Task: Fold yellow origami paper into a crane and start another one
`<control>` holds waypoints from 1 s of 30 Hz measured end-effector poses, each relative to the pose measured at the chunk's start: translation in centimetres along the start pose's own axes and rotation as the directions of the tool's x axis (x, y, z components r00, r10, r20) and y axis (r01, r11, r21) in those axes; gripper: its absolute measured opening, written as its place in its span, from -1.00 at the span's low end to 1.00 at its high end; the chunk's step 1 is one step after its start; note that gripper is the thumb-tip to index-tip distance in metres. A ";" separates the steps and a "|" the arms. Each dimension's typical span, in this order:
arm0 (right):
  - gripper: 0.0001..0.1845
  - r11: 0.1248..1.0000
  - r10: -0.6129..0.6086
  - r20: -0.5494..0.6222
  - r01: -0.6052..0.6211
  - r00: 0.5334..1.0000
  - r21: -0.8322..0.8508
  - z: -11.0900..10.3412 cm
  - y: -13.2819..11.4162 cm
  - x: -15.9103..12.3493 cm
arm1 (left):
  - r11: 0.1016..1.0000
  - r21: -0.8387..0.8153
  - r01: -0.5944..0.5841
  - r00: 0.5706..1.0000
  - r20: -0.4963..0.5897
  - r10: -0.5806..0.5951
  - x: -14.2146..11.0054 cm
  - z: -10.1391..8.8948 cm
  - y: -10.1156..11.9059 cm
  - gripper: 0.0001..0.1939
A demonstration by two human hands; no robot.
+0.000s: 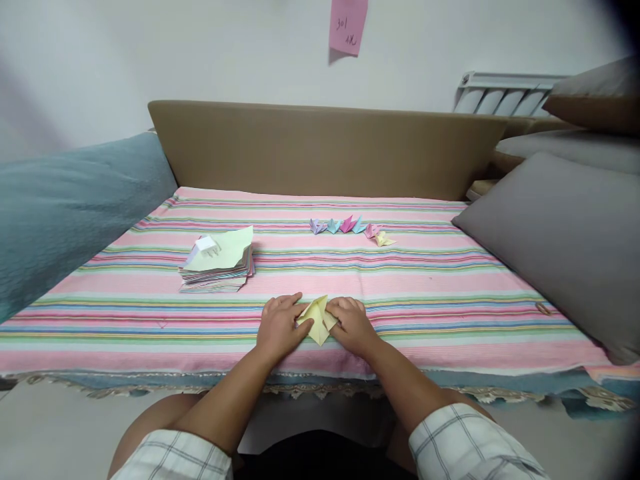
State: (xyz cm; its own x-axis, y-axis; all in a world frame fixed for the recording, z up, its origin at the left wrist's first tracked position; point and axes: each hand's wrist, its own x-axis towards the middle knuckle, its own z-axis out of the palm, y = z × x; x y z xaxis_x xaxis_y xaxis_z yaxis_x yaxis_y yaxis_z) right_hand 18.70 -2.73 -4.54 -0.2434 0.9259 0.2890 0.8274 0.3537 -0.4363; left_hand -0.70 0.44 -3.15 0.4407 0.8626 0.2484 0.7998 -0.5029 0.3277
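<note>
A partly folded sheet of yellow origami paper point(320, 323) lies near the front of the striped cloth point(400, 283), with one point turned toward me and a flap raised at the back. My left hand point(283, 323) grips its left side between thumb and fingers, the index finger stretched away. On the opposite side, my right hand point(353, 325) has its fingers curled and pinches the paper's right edge. Farther back, a row of several small folded paper figures point(347, 225) in purple, blue, pink and yellow rests on the cloth.
To the left stands a stack of paper sheets point(217, 272) with a small white block point(205, 245) on top. A grey cushion point(560, 247) leans at the right, near a small brown ring point(543, 309). The brown backrest point(325, 150) bounds the far side.
</note>
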 end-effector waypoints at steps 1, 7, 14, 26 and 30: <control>-0.60 1.000 -0.006 0.006 0.006 1.000 -0.008 -0.1 -0.1 0.0 | 1.000 0.001 0.000 1.000 -0.001 0.000 0.0 0.0 0.0 -0.68; -0.67 0.999 -0.028 0.027 0.029 0.999 -0.018 -0.6 -0.4 -0.2 | 1.000 0.009 0.001 1.000 -0.001 -0.001 0.0 0.0 0.1 -0.65; -0.61 0.998 -0.047 0.080 0.044 0.996 0.033 -1.0 -0.1 -0.3 | 1.000 0.021 -0.011 1.000 0.002 0.011 -0.1 -0.1 0.1 -0.64; -0.78 1.000 -0.023 0.056 0.023 0.998 0.016 -0.6 -0.1 -0.1 | 0.998 0.052 -0.031 0.999 -0.020 0.032 -0.2 0.3 -0.1 -0.64; -0.80 0.999 -0.027 0.048 0.026 0.998 0.025 -0.4 0.0 -0.1 | 0.998 0.053 -0.038 0.999 -0.025 0.039 -0.2 0.3 -0.1 -0.62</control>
State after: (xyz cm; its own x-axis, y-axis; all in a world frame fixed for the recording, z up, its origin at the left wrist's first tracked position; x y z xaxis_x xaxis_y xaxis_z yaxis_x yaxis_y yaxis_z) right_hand 18.93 -2.85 -4.20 -0.2895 0.9213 0.2594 0.8078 0.3806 -0.4502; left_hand -0.79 0.35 -3.49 0.4614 0.8406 0.2837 0.8030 -0.5317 0.2694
